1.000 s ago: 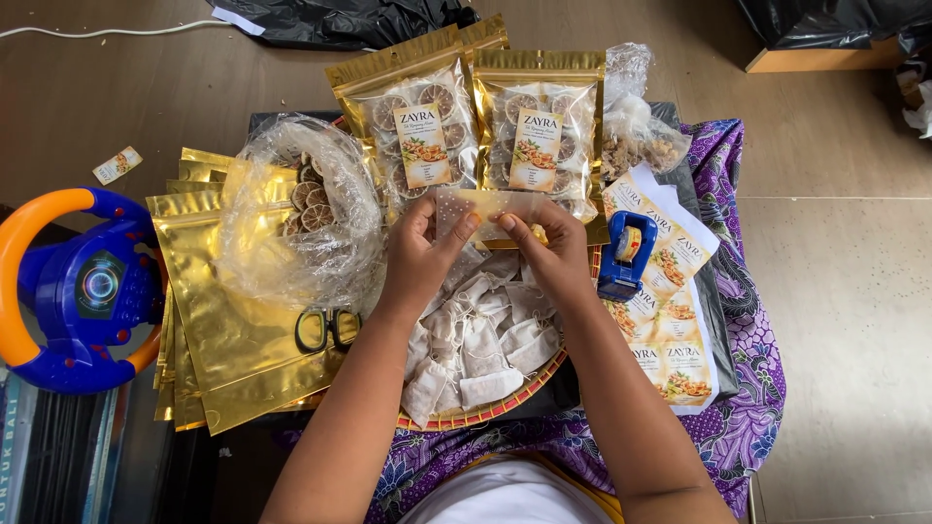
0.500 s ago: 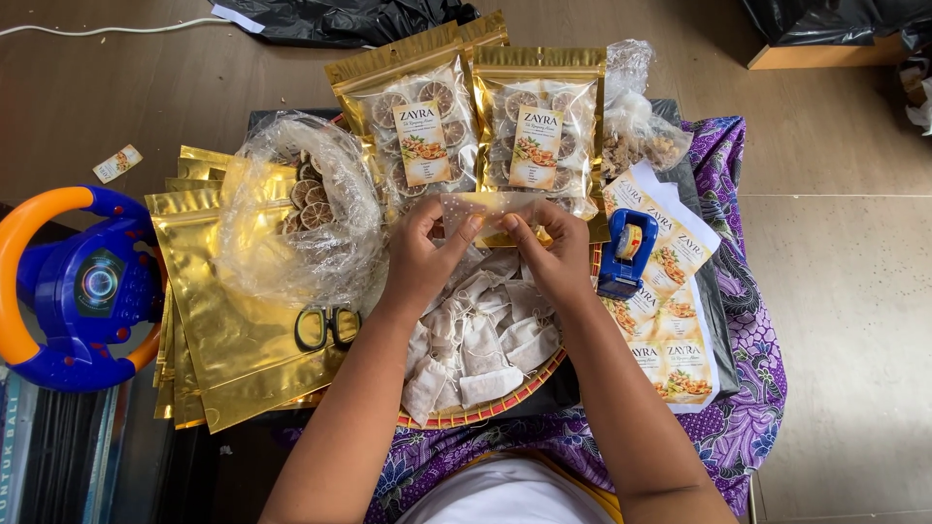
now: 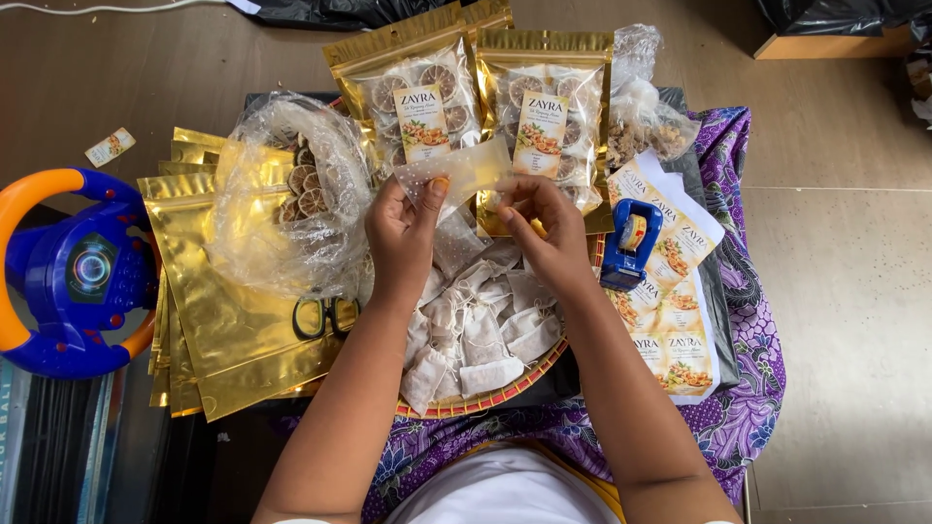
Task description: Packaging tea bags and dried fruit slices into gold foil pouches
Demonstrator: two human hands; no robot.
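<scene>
both hands are raised over a round woven tray [image 3: 505, 393] heaped with small white filter pouches [image 3: 481, 335]. the left hand [image 3: 403, 238] pinches the left end of a small clear dotted bag [image 3: 461, 173] between thumb and fingers, and the right hand [image 3: 544, 228] has its fingertips closed on the bag's lower right edge, so the bag is stretched between them just above the tray. behind it stand two gold pouches with clear windows [image 3: 485, 97]. a blue tape dispenser [image 3: 631, 243] sits just right of the right hand. black scissors [image 3: 320, 315] lie beside the flat gold pouches [image 3: 223, 330] on the left.
</scene>
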